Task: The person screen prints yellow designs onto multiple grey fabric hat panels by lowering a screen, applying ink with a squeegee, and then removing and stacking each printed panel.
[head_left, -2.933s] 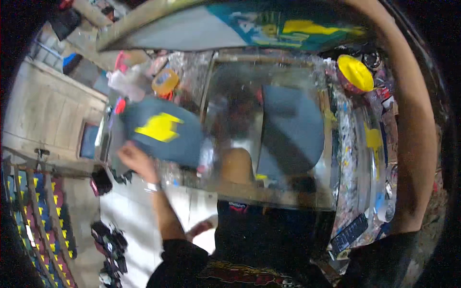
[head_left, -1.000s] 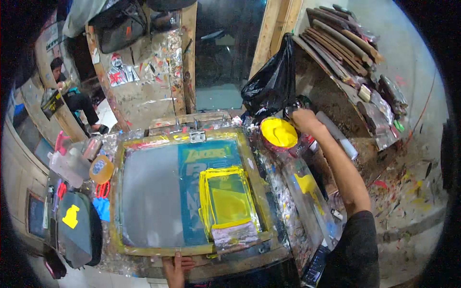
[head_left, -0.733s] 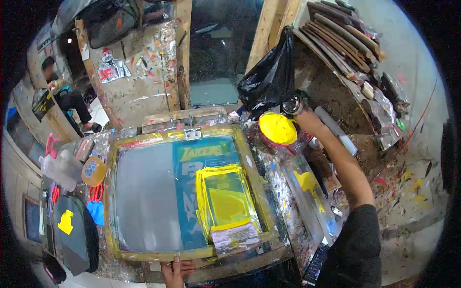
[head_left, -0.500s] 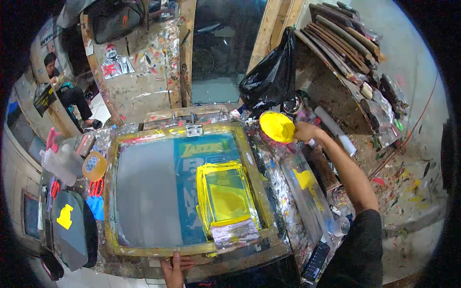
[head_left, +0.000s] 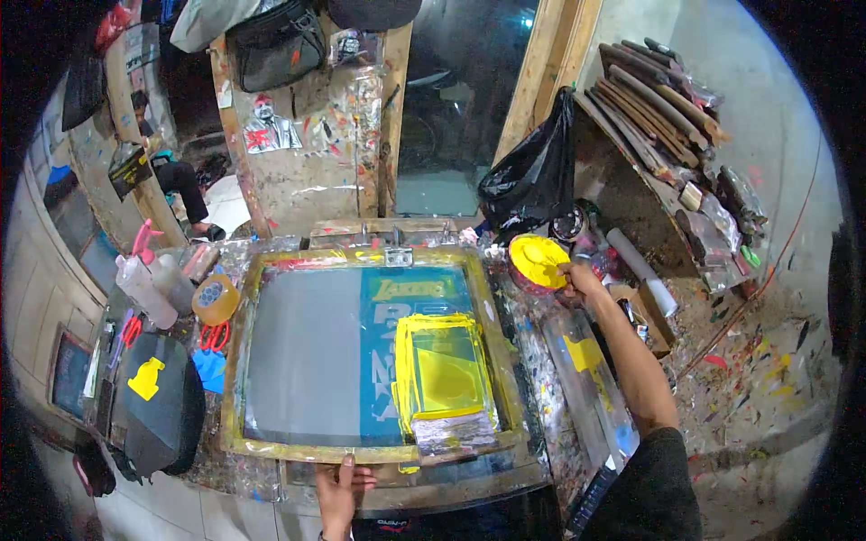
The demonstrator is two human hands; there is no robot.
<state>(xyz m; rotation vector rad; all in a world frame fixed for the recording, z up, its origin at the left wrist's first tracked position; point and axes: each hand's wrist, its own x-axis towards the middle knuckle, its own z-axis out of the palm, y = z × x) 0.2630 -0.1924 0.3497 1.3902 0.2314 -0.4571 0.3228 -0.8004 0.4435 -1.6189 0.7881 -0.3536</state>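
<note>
My left hand [head_left: 339, 494] is at the front edge of a screen-printing frame [head_left: 316, 450]. Its thumb touches the rim and its fingers stretch out to the right. My right hand [head_left: 586, 279] is closed at the right side of a round tub of yellow ink [head_left: 538, 259], fingertips at the ink; what they grip is hidden. The screen has a grey mesh left half and a teal right half with pale lettering. Wet yellow ink [head_left: 448, 379] covers a rectangle there. A squeegee with a paint-stained wooden handle [head_left: 454, 435] lies across the ink's near end.
On the left are spray bottles [head_left: 147, 288], a tape roll [head_left: 216, 299], red-handled scissors [head_left: 215, 336] and a dark board with a yellow print [head_left: 146, 379]. On the right are a clear yellow-stained sheet [head_left: 591, 374], a black bag [head_left: 532, 167] and stacked squeegees [head_left: 654, 99]. A person [head_left: 185, 185] sits far left.
The view has shifted, so the scene sits lower and farther right. My right hand has moved from the tub's outer edge onto its ink. My left thumb still lies at the frame's front edge.
</note>
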